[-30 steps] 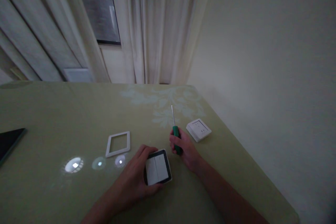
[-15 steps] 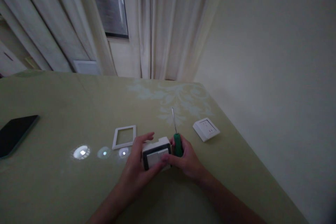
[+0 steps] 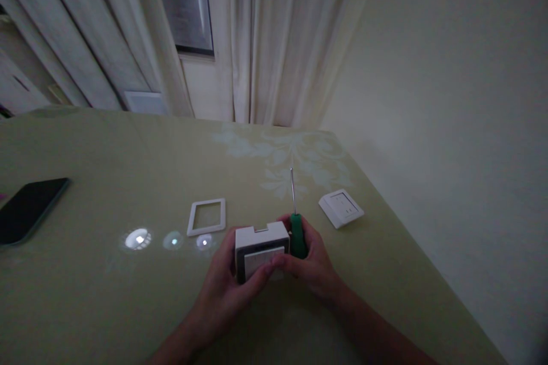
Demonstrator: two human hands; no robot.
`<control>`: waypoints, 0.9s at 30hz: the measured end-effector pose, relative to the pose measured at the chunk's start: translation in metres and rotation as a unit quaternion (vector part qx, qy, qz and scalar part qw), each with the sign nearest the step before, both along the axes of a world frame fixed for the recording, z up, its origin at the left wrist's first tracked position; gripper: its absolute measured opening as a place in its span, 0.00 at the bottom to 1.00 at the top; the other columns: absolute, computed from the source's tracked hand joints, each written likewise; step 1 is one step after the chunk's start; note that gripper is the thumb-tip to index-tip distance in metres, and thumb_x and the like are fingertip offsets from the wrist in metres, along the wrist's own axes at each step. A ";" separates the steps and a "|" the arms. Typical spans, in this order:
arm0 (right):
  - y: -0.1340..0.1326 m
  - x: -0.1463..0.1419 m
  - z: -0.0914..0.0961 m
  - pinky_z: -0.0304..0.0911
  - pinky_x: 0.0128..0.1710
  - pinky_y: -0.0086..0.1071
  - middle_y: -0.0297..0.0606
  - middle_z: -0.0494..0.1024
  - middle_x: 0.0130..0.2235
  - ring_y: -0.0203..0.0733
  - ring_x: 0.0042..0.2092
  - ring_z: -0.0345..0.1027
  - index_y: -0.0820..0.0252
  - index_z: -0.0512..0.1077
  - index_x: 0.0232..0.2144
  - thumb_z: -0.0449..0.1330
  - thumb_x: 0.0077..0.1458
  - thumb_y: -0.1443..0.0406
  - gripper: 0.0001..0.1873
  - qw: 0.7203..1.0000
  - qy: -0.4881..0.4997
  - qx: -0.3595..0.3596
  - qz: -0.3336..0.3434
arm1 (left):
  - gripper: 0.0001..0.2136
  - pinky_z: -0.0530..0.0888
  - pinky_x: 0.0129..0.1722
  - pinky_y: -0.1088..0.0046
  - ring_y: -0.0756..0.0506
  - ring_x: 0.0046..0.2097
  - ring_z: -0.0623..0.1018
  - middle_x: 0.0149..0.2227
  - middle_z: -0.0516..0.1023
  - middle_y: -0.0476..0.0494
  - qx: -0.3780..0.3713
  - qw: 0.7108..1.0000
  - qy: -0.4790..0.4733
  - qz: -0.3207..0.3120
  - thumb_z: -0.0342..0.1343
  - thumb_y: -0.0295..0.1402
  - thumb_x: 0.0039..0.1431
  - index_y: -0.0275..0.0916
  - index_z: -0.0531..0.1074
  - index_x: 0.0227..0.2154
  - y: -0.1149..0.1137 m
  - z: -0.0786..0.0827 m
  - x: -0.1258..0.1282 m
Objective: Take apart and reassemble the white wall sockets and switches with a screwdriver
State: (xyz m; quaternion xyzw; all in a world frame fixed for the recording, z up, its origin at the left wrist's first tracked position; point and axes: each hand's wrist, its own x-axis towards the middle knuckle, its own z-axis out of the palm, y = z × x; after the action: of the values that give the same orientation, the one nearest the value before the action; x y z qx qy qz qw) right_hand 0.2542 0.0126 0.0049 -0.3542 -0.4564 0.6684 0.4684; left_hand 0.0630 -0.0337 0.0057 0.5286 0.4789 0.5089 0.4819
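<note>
Both hands meet over a white wall switch module (image 3: 261, 242) held just above the green tablecloth. My left hand (image 3: 226, 291) wraps round its left side and underside. My right hand (image 3: 310, 265) grips a green-handled screwdriver (image 3: 297, 222) whose thin metal shaft points up and away, while its thumb presses on the front of the switch. The switch is tilted up, its top edge towards me.
A white square frame (image 3: 207, 217) lies left of the hands. A white socket plate (image 3: 341, 207) lies to the right near the table's edge. A dark phone (image 3: 29, 208) rests at the far left. Three light reflections spot the cloth. Curtains and a wall stand behind.
My left hand lifted and tilted the switch module upright. My right hand with the screwdriver moved in against it and its thumb now presses on the switch's front.
</note>
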 end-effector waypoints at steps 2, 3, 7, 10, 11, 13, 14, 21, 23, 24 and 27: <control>0.000 0.000 0.002 0.77 0.41 0.29 0.35 0.85 0.41 0.42 0.40 0.81 0.55 0.76 0.46 0.82 0.41 0.64 0.30 1.000 -0.002 -0.004 0.005 | 0.20 0.84 0.48 0.64 0.39 0.49 0.85 0.49 0.84 0.46 -0.006 1.000 -0.009 -0.007 0.69 0.43 0.64 0.46 0.70 0.53 -0.001 -0.001 0.000; -0.001 0.000 0.002 0.78 0.41 0.30 0.36 0.85 0.40 0.43 0.40 0.82 0.56 0.77 0.45 0.82 0.41 0.64 0.29 1.000 -0.004 -0.006 0.011 | 0.21 0.84 0.48 0.64 0.39 0.49 0.85 0.49 0.84 0.46 -0.009 1.000 -0.012 -0.009 0.69 0.43 0.64 0.45 0.70 0.53 -0.001 -0.001 0.000; -0.002 0.000 0.004 0.79 0.42 0.33 0.36 0.86 0.38 0.45 0.40 0.83 0.56 0.80 0.44 0.82 0.43 0.62 0.26 1.000 -0.005 -0.011 0.022 | 0.20 0.85 0.46 0.63 0.39 0.47 0.86 0.47 0.84 0.46 -0.010 1.000 -0.015 -0.006 0.69 0.45 0.63 0.45 0.70 0.52 -0.001 0.003 0.002; -0.003 -0.001 0.005 0.79 0.41 0.32 0.36 0.85 0.38 0.45 0.40 0.82 0.56 0.80 0.44 0.82 0.42 0.61 0.26 1.000 -0.012 -0.016 0.016 | 0.20 0.85 0.44 0.63 0.39 0.46 0.86 0.45 0.84 0.46 -0.011 1.000 -0.003 -0.003 0.69 0.45 0.63 0.45 0.69 0.51 -0.001 0.005 0.003; -0.003 -0.001 0.005 0.78 0.41 0.32 0.36 0.85 0.38 0.45 0.39 0.82 0.56 0.80 0.43 0.82 0.41 0.61 0.27 1.000 -0.018 -0.019 0.012 | 0.20 0.85 0.45 0.63 0.39 0.47 0.85 0.46 0.83 0.46 -0.013 1.000 0.000 -0.005 0.69 0.45 0.63 0.46 0.69 0.51 -0.001 0.004 0.003; -0.003 -0.002 0.005 0.78 0.39 0.32 0.36 0.85 0.37 0.44 0.38 0.81 0.56 0.79 0.42 0.83 0.40 0.60 0.27 0.999 -0.027 -0.023 0.003 | 0.21 0.85 0.46 0.62 0.39 0.48 0.85 0.48 0.82 0.45 -0.019 1.000 0.000 -0.015 0.68 0.44 0.63 0.46 0.67 0.53 -0.001 0.002 0.003; -0.003 -0.002 0.004 0.78 0.38 0.31 0.35 0.85 0.37 0.44 0.37 0.81 0.56 0.79 0.42 0.83 0.40 0.60 0.27 0.999 -0.030 -0.027 -0.004 | 0.23 0.85 0.46 0.62 0.39 0.48 0.85 0.49 0.82 0.45 -0.026 0.999 -0.001 -0.025 0.68 0.43 0.63 0.46 0.65 0.55 -0.001 0.000 0.002; 0.000 0.000 0.001 0.74 0.30 0.27 0.34 0.84 0.35 0.40 0.33 0.78 0.56 0.76 0.44 0.82 0.40 0.57 0.30 0.998 -0.033 -0.050 -0.029 | 0.32 0.84 0.47 0.62 0.38 0.51 0.84 0.53 0.80 0.43 -0.042 0.998 0.001 -0.040 0.71 0.36 0.56 0.47 0.61 0.59 0.003 -0.004 0.001; 0.001 0.000 0.000 0.75 0.32 0.29 0.34 0.84 0.35 0.40 0.33 0.78 0.57 0.77 0.44 0.82 0.41 0.56 0.30 0.998 -0.034 -0.042 -0.024 | 0.32 0.84 0.45 0.63 0.38 0.50 0.84 0.53 0.80 0.43 -0.045 0.998 -0.009 -0.040 0.71 0.36 0.56 0.47 0.61 0.59 0.003 -0.003 0.002; 0.001 0.000 0.000 0.75 0.33 0.30 0.35 0.84 0.36 0.41 0.33 0.78 0.56 0.77 0.44 0.82 0.41 0.56 0.30 0.998 -0.035 -0.038 -0.021 | 0.32 0.84 0.45 0.63 0.38 0.49 0.85 0.52 0.81 0.43 -0.045 0.998 -0.013 -0.037 0.71 0.35 0.56 0.47 0.61 0.59 0.003 -0.003 0.002; 0.002 0.000 0.000 0.76 0.36 0.31 0.35 0.85 0.38 0.43 0.37 0.80 0.56 0.77 0.44 0.83 0.39 0.58 0.30 0.999 -0.038 -0.028 -0.010 | 0.31 0.84 0.43 0.65 0.40 0.46 0.85 0.50 0.82 0.45 -0.044 0.998 -0.015 -0.032 0.71 0.35 0.56 0.47 0.61 0.58 0.003 -0.004 0.003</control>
State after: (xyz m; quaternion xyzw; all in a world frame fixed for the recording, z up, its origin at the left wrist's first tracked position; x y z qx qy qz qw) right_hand 0.2543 0.0145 0.0051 -0.3972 -0.4516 0.6622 0.4471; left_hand 0.0663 -0.0302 0.0013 0.5144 0.4759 0.4797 0.5280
